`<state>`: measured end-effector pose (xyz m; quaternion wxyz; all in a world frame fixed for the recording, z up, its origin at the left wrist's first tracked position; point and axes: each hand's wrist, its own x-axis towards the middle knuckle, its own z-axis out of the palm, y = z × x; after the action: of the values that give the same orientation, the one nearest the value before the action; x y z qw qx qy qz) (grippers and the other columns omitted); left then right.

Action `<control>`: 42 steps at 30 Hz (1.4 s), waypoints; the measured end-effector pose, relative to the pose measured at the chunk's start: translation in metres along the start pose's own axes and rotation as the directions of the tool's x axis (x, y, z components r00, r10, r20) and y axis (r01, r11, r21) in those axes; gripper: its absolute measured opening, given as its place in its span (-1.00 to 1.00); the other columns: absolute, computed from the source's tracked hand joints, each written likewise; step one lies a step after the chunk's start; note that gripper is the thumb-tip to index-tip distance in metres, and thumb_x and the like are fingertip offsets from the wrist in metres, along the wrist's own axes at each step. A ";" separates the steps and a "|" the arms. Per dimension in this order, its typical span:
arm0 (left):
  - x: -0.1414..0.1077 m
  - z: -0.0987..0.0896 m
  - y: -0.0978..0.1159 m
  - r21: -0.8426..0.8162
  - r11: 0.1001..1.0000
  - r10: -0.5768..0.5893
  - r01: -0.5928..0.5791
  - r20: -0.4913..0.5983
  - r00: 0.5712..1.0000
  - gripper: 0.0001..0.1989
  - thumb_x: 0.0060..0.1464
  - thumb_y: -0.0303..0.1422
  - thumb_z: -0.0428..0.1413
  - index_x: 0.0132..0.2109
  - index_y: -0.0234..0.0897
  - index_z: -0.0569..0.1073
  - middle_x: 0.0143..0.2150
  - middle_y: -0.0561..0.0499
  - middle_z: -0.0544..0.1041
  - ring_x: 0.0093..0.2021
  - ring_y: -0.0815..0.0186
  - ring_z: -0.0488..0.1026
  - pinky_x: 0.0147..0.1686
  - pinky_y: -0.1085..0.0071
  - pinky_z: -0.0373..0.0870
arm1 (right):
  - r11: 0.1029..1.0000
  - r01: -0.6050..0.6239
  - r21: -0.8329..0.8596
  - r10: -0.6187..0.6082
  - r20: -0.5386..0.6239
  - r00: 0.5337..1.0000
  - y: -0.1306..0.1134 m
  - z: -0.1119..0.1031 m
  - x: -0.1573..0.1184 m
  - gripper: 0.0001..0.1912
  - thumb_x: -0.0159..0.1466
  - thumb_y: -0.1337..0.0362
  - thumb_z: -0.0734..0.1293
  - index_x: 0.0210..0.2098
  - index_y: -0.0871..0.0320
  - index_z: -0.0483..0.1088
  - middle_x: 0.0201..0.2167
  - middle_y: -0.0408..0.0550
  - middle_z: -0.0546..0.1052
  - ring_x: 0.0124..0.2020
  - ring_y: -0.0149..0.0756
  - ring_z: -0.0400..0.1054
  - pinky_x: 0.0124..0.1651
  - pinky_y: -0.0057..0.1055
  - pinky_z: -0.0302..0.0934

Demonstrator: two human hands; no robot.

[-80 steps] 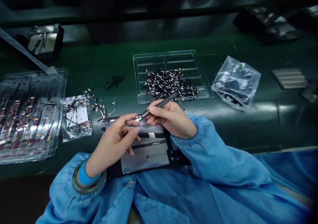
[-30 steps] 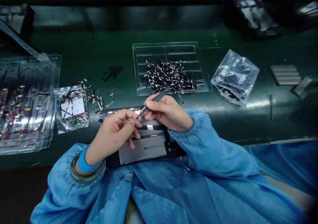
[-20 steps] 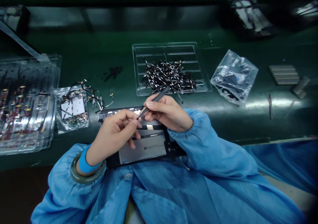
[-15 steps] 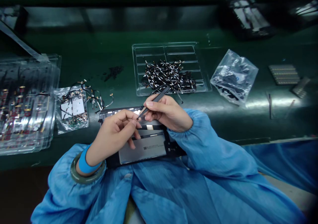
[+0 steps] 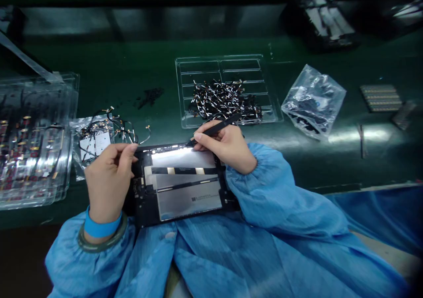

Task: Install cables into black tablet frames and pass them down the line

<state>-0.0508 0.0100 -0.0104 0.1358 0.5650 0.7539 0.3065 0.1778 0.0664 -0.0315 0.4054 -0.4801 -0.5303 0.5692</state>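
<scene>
An opened tablet (image 5: 188,192) lies in front of me at the table's near edge, its silver battery and black frame showing. My left hand (image 5: 110,170) grips the tablet's upper left corner between thumb and fingers. In my right hand (image 5: 224,141) is a pair of dark tweezers (image 5: 220,126), slanted with the tips down at the tablet's top edge. Whether the tips hold a small part is too fine to make out. A thin black cable strip (image 5: 185,171) with pale patches crosses the battery.
Beyond the tablet is a clear plastic tray (image 5: 198,71) heaped with small black cables (image 5: 224,99). Stacked clear trays (image 5: 36,157) and a bag of parts (image 5: 94,148) are on the left. A clear plastic bag (image 5: 313,102) and a ridged block (image 5: 380,98) lie right.
My left hand has moved left from the tweezer tips to the tablet's corner. The tweezers have come down to the top edge, and more of the tablet shows.
</scene>
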 end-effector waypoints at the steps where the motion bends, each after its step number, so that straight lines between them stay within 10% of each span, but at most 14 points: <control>1: 0.000 -0.001 -0.003 -0.011 1.000 -0.003 0.002 -0.042 0.999 -0.81 0.13 -0.23 0.09 -0.27 -0.23 0.52 -0.48 0.14 0.51 -0.64 0.49 0.33 -0.53 0.48 0.25 | 0.999 0.016 -0.042 -0.016 0.002 1.000 0.002 0.001 0.000 -0.74 0.10 0.13 0.41 -0.40 0.21 0.40 -0.52 -0.15 0.50 -0.50 -0.41 0.46 -0.37 -0.44 0.38; 9: -0.008 -0.008 -0.016 -0.083 0.990 -0.118 0.112 -0.078 0.990 -0.70 0.16 -0.09 0.05 -0.24 -0.22 0.50 -0.44 0.06 0.49 -0.51 0.38 0.37 -0.42 0.38 0.28 | 0.934 0.161 -0.320 -0.161 0.024 0.987 0.006 0.003 -0.003 -0.82 0.20 0.20 0.32 -0.39 0.20 0.45 -0.43 -0.09 0.54 -0.44 -0.38 0.46 -0.32 -0.40 0.36; 18: -0.003 -0.034 -0.053 0.294 0.954 0.192 -0.064 -0.430 0.882 -0.74 0.21 -0.26 0.01 -0.24 -0.34 0.50 -0.37 -0.08 0.47 -0.34 0.25 0.39 -0.33 0.31 0.32 | 0.992 0.042 -0.121 -0.059 -0.139 0.988 0.001 0.002 -0.008 -0.74 0.12 0.07 0.40 -0.40 0.15 0.41 -0.60 -0.14 0.52 -0.54 -0.34 0.47 -0.45 -0.43 0.41; 25: 0.024 -0.062 -0.085 0.480 0.874 0.115 0.070 -0.345 0.932 -0.68 0.18 -0.25 0.03 -0.04 -0.35 0.49 -0.11 -0.28 0.44 0.02 -0.02 0.35 0.06 0.03 0.26 | 0.978 0.003 -0.210 -0.026 -0.107 0.994 -0.003 0.002 -0.008 -0.67 0.09 -0.03 0.41 -0.41 0.12 0.42 -0.59 -0.12 0.54 -0.53 -0.30 0.49 -0.47 -0.41 0.43; 42: 0.009 -0.052 -0.078 0.426 0.882 -0.117 0.200 -0.214 0.970 -0.71 0.07 -0.23 0.08 -0.16 -0.34 0.54 -0.35 -0.16 0.47 -0.25 0.03 0.42 -0.18 0.12 0.34 | 0.973 0.042 -0.226 -0.061 -0.079 0.995 0.000 0.002 -0.011 -0.66 0.10 -0.03 0.41 -0.41 0.14 0.45 -0.53 -0.09 0.54 -0.55 -0.33 0.47 -0.47 -0.42 0.41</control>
<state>-0.1421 -0.0110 -0.0165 -0.0418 0.4868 0.8569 0.1643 0.1786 0.0552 -0.0297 0.3858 -0.5326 -0.5854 0.4741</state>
